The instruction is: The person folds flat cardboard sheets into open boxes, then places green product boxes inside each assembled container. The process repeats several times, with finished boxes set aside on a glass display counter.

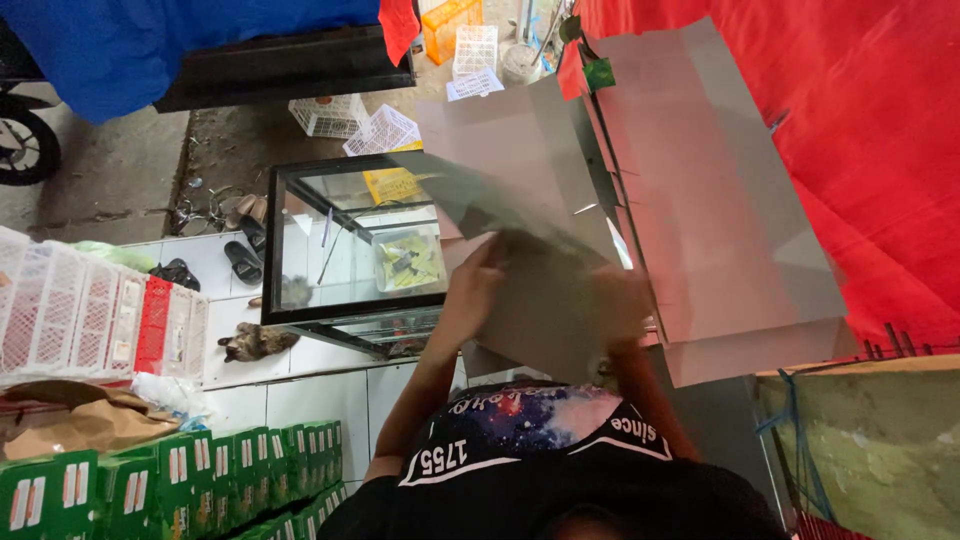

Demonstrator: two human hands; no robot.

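Both my hands hold a flat grey cardboard sheet (545, 300) in front of my chest. My left hand (474, 283) grips its left edge with the fingers curled over it. At the sheet's right side is my right hand (620, 300), blurred, closed on the board. The sheet tilts up and to the left, over a glass case (300, 250). Just to the right lies a pile of larger grey cardboard sheets (720, 200), which my sheet overlaps. My black printed shirt (530, 450) fills the bottom of the view.
The black-framed glass case stands on white floor tiles, with a cat (250, 342) and sandals (242, 262) beside it. Green boxes (180, 480) are stacked at the lower left under a white crate (90, 315). White baskets (385, 128) lie beyond. Red tarp (860, 130) hangs at right.
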